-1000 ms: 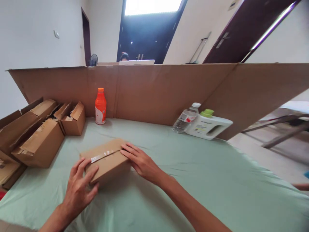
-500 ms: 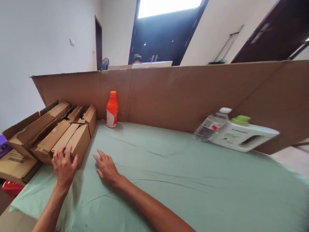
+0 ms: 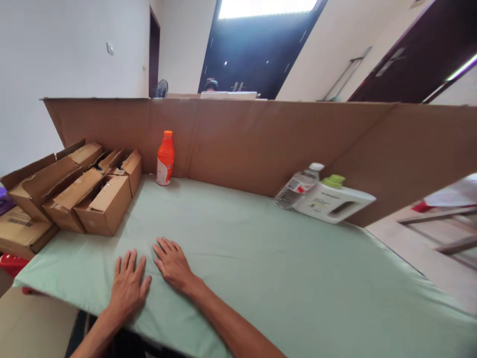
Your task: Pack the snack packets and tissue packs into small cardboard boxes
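Note:
My left hand [image 3: 128, 286] lies on the pale green cloth [image 3: 283, 278] near the table's front edge, palm down with the fingers apart and nothing in it. To its right and slightly farther in, my right hand [image 3: 173, 264] rests flat on the same cloth, also holding nothing. Beyond my left hand stands the nearest open-topped cardboard box [image 3: 110, 209], its flaps partly raised; neither hand touches it. An orange bottle [image 3: 165, 158] with a white-and-orange label stands upright behind, close to the cardboard wall.
A cardboard wall [image 3: 238, 144] runs along the back. More cardboard boxes [image 3: 74, 191] stand at the left, beside a flat carton [image 3: 24, 233]. At the back right, a clear plastic bottle [image 3: 298, 186] leans by a white jug [image 3: 335, 201] with a green cap.
My left hand has left the near cardboard box and come right and toward me onto the cloth. The right hand has settled flat. The camera view has shifted.

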Available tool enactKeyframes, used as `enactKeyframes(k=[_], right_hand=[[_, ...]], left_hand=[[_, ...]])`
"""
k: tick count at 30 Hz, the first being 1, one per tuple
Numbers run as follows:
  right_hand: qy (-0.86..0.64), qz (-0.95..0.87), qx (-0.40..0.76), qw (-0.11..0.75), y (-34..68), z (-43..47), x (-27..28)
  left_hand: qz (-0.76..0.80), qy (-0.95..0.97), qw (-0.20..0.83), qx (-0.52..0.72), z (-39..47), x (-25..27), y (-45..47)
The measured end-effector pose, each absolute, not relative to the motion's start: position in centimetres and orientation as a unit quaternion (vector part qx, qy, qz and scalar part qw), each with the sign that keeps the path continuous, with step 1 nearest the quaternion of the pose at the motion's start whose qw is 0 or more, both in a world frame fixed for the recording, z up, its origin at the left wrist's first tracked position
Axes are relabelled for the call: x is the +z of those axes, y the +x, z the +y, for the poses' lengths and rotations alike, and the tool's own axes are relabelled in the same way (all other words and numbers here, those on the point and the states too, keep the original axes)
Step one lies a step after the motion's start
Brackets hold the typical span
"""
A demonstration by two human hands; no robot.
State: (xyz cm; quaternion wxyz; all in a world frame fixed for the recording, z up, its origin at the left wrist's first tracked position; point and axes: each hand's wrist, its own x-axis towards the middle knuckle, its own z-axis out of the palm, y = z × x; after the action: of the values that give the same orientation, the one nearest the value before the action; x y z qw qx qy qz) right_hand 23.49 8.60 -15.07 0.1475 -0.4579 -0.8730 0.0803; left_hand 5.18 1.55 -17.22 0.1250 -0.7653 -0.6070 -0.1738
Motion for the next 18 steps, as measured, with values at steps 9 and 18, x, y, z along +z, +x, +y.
enactKeyframes(k=[9,18], right_hand=[[-0.446,-0.88,0.087,0.138,24.6,2.8,-14.6],[-0.445,-0.882,0.099,0.119,28.6,-4.8,-14.5]], left_hand=[[-0.617,-0.78,0.067,-0.084,-2.3,-14.4,5.5],[-0.625,-0.776,0.057,-0.06,-3.9,-13.0,5.4]])
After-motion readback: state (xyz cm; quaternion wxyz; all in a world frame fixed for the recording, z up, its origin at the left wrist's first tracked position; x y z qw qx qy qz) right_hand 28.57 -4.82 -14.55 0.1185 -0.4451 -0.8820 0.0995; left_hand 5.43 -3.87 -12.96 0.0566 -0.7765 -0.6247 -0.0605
